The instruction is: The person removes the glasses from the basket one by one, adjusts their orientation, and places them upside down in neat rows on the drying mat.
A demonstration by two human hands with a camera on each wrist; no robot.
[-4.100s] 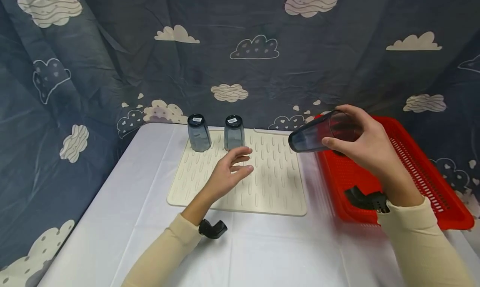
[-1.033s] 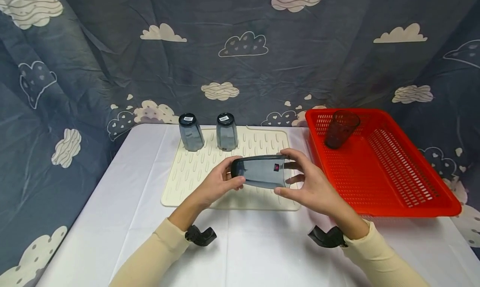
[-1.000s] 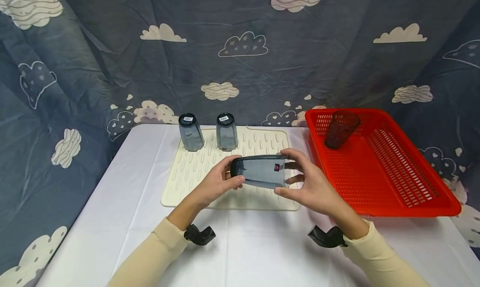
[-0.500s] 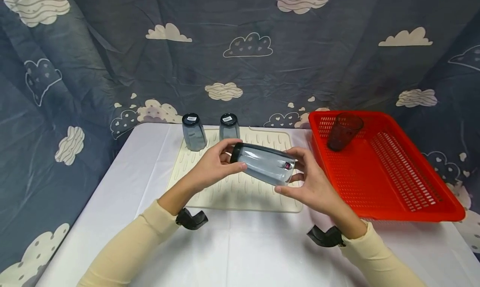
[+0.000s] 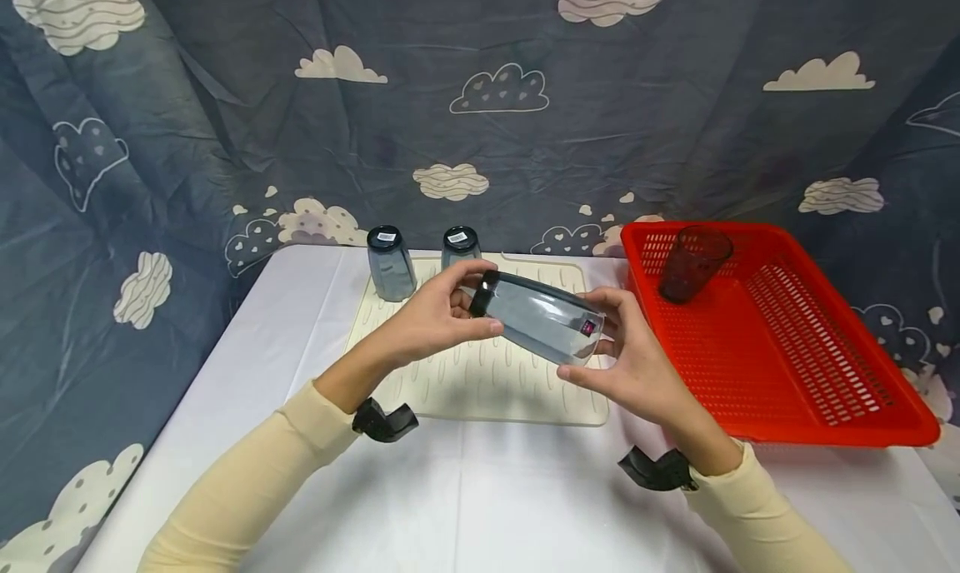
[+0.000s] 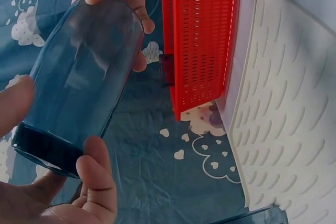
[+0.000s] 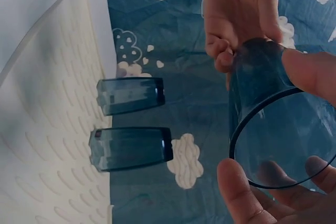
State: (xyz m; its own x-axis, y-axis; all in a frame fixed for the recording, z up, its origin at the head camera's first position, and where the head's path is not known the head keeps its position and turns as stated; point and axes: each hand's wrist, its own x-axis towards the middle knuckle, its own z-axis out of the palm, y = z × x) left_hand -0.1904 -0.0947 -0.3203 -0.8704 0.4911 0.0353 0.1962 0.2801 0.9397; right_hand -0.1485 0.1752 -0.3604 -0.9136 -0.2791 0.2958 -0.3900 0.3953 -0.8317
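A blue-grey drinking glass (image 5: 538, 316) is held on its side above the cream drying mat (image 5: 480, 390), its dark base up and to the left. My left hand (image 5: 431, 319) grips the base end between thumb and fingers. At the open rim, my right hand (image 5: 637, 361) holds the other end, thumb below and fingers behind. A small dark red sticker (image 5: 588, 328) shows near the rim. In the right wrist view the round rim of the glass (image 7: 262, 106) faces the camera, fingers spread around it. The left wrist view shows the thick base (image 6: 50, 148) between thumb and fingers.
Two matching glasses, a left one (image 5: 392, 269) and a right one (image 5: 460, 245), stand upside down at the mat's back edge. To the right, a red basket (image 5: 795, 435) contains another glass (image 5: 693, 265), leaning. A patterned cloth (image 5: 495, 165) hangs behind the white-covered table (image 5: 480, 506).
The glass has come from near the basket in the right hand to over the mat, where the left hand took its base. Since then its base end has tilted upward.
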